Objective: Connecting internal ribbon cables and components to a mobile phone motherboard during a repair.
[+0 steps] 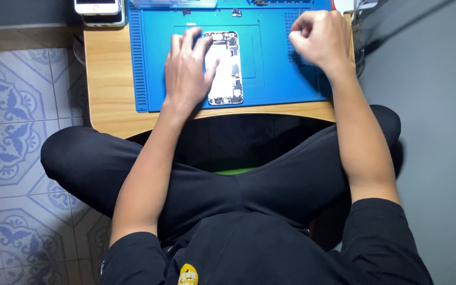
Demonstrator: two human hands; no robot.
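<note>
An opened phone (227,71) lies face-down with its insides showing, in the middle of a blue work mat (270,79). My left hand (187,68) rests flat on the mat with fingers spread, its thumb lying on the phone's left edge. My right hand (319,38) hovers over the mat's ribbed right side, fingers curled in as if pinching something tiny; what it grips is too small to see.
The mat sits on a small low wooden table (109,79) over my crossed legs. Two phones (99,9) are stacked at the table's far left corner. Small parts (236,11) lie at the mat's far edge. Patterned floor tiles (11,105) are to the left.
</note>
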